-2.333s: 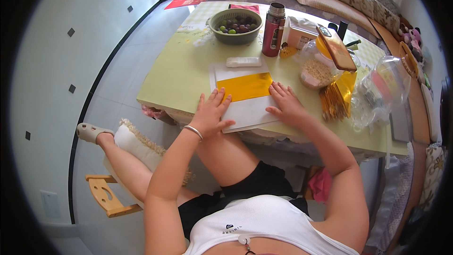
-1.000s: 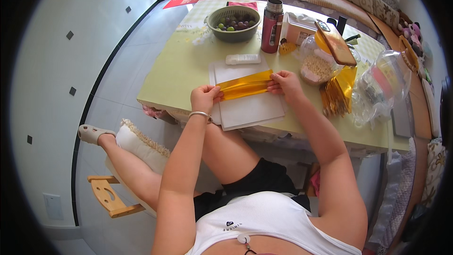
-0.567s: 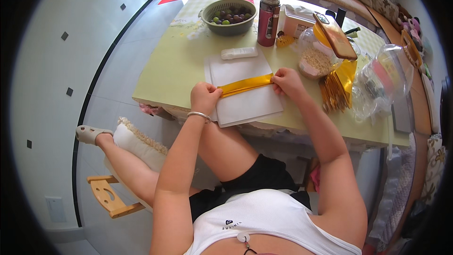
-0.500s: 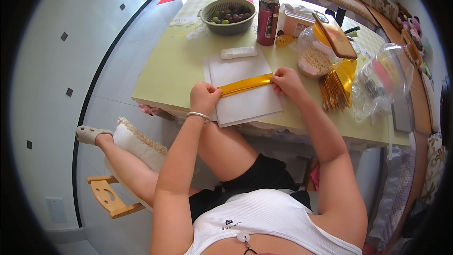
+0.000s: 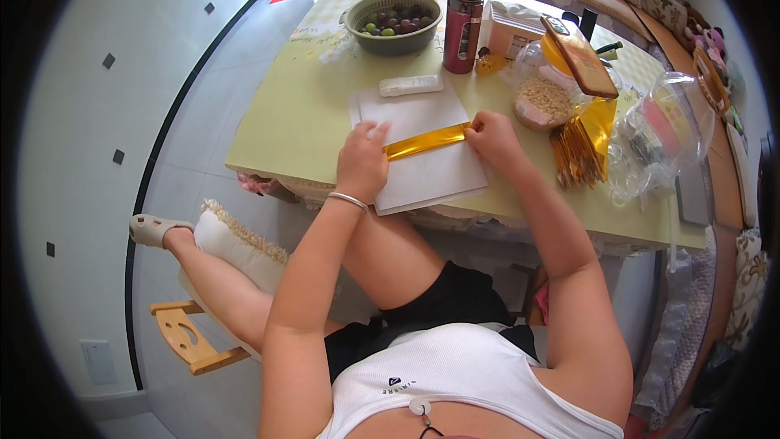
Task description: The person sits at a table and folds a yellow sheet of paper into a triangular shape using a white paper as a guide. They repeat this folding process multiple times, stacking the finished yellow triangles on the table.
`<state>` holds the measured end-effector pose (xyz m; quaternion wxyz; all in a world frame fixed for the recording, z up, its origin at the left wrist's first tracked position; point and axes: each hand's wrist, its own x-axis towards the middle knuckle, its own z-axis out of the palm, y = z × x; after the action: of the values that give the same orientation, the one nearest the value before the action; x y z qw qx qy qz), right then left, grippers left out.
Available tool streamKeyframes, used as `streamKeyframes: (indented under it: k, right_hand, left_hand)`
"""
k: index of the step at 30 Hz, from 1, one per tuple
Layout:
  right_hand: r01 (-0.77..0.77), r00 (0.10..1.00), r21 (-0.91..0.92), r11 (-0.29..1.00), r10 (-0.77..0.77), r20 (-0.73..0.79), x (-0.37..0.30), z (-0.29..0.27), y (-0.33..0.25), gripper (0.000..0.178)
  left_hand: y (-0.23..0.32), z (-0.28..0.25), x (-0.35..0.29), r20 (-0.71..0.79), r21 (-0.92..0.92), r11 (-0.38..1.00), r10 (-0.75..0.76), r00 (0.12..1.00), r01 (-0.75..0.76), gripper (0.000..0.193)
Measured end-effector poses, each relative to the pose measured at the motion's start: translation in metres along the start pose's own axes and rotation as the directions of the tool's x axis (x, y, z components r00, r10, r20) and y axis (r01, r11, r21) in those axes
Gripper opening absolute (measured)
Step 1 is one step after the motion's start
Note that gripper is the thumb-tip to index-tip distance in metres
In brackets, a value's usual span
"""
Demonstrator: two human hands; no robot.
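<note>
A shiny gold foil strip (image 5: 428, 142) stretches between my hands, above a stack of white paper sheets (image 5: 431, 183). My right hand (image 5: 493, 138) pinches its right end between thumb and fingertips. At the strip's left end is my left hand (image 5: 363, 164), its side against the foil and a bracelet on the wrist. The fingertips there are raised and smeared by motion, so whether they grip anything is unclear. A small white oblong item (image 5: 411, 86) lies on the far part of the sheets.
Behind stand a colander of grapes (image 5: 394, 42) and an uncapped flask (image 5: 462, 32). To the right are a phone (image 5: 578, 57) leaning on a clear jar of pale grains (image 5: 543, 104), a bundle of gold pouches (image 5: 578, 150) and a clear plastic bag (image 5: 660, 142). The table's near edge (image 5: 284, 183) runs before my legs.
My left hand has shifted slightly forward and turned, its fingertips lifting from the pinch at the strip's left end. My right hand stays on the right end.
</note>
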<state>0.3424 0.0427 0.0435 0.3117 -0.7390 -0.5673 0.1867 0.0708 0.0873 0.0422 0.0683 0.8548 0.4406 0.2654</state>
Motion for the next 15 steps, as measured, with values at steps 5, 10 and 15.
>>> streamKeyframes:
  k: [5,10,15]
  right_hand:
    - [0.343,0.912,-0.492,0.800,-0.409,-0.029,-0.014,0.009,-0.018,0.029]
    - [0.626,0.779,-0.329,0.707,-0.545,0.311,-0.039,0.044,-0.026,0.068]
    - [0.558,0.827,-0.390,0.732,-0.451,0.336,-0.043,0.023,-0.008,0.084]
  left_hand:
    - [0.009,0.002,0.003,0.272,0.339,0.872,0.270,0.924,-0.354,0.051]
    - [0.004,0.001,0.003,0.286,0.308,0.889,0.253,0.924,-0.339,0.048]
    - [-0.011,-0.015,-0.007,0.313,0.275,0.925,0.172,0.934,-0.263,0.052]
